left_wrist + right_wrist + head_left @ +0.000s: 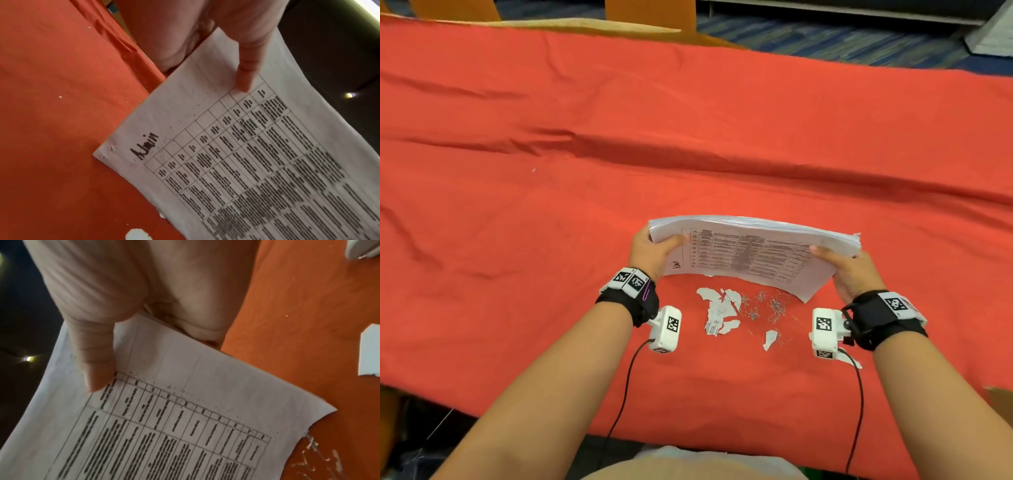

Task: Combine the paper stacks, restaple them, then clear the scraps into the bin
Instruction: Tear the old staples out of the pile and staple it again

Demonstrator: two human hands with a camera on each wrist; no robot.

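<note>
Light: even and bright on the cloth (688, 120).
Blur: print soft beyond the thumbs (246, 78).
Glare: small spots in dark corners.

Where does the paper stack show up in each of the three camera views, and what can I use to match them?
Head: the paper stack sits just right of centre, held at its ends by the left hand and right hand.
Left wrist: it fills the lower right.
Right wrist: it fills the lower centre and left.
Shared landmark: the printed table on its top sheet.
</note>
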